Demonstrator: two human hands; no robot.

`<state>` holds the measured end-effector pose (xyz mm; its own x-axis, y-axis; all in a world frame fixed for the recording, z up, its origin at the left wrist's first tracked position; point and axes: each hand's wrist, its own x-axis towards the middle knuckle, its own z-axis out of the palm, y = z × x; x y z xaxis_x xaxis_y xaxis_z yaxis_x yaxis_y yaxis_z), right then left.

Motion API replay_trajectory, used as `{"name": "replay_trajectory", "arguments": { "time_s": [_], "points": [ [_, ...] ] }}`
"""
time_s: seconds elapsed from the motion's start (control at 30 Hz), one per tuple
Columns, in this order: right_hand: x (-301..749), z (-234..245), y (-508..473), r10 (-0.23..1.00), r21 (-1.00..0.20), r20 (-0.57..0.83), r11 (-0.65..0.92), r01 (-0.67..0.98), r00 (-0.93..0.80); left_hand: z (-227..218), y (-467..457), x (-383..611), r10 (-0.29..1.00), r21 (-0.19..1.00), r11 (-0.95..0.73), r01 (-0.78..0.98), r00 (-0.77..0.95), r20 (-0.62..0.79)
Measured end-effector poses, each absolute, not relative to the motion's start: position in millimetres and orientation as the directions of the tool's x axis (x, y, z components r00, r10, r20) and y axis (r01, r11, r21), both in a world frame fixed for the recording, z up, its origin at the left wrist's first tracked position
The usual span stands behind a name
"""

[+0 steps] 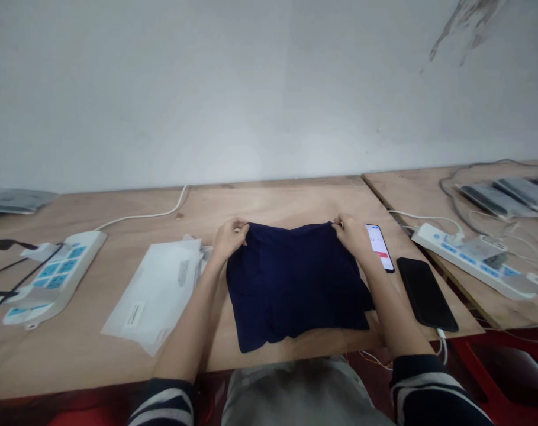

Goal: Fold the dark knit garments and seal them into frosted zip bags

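Observation:
A dark navy piece of cloth point(295, 284), perhaps a folded garment, lies spread on the wooden table point(269, 204) in front of me. Its far left corner is pinched between the thumb and fingers of my left hand point(231, 238). My right hand point(347, 234) pinches the far right corner the same way, so the far edge stretches between both hands with a slight sag. The near edge is wavy and rests close to the table's front edge. Left of the cloth, partly behind my left forearm, is a stack of frosted plastic bags point(155, 290) with printed labels.
A lit phone point(379, 248) and a black phone point(426, 293) on a cable lie to the right. Power strips stand on the left point(58, 275) and right point(473, 260), with wires around them. Packed grey bags point(503, 197) lie far right. A wall point(269, 94) rises behind.

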<state>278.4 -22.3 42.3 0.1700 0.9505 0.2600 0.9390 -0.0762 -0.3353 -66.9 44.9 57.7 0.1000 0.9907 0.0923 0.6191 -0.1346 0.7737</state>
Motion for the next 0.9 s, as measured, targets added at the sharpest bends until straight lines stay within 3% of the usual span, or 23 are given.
{"name": "replay_trajectory", "arguments": {
  "time_s": [0.13, 0.33, 0.53, 0.73, 0.9],
  "points": [
    [281.7, 50.8, -16.0, 0.930, -0.448, 0.322, -0.017, 0.894, 0.179, 57.4, 49.7, -58.9, 0.997, 0.885, -0.067, 0.461, 0.073, 0.037],
    [278.1, 60.3, -24.1, 0.910, -0.540, 0.374, 0.056, 0.840, 0.180, 65.8, 38.5, -62.5, 0.995, 0.922, -0.100, 0.374, 0.039, 0.092],
    [268.8, 71.3, -90.2, 0.866, -0.518, 0.481, 0.154, 0.841, 0.137, 80.0, -37.0, -71.9, 0.958, 0.828, -0.278, 0.488, 0.083, 0.273],
    [252.0, 50.8, -171.3, 0.784, -0.533, 0.575, 0.143, 0.834, 0.233, 64.9, -120.9, -92.5, 0.962, 0.778, -0.267, 0.569, 0.115, 0.246],
    [238.2, 23.1, -217.0, 0.767, -0.566, 0.570, 0.107, 0.818, 0.294, 43.8, -157.6, -104.8, 0.947, 0.744, -0.308, 0.593, 0.118, 0.298]
  ]
}}
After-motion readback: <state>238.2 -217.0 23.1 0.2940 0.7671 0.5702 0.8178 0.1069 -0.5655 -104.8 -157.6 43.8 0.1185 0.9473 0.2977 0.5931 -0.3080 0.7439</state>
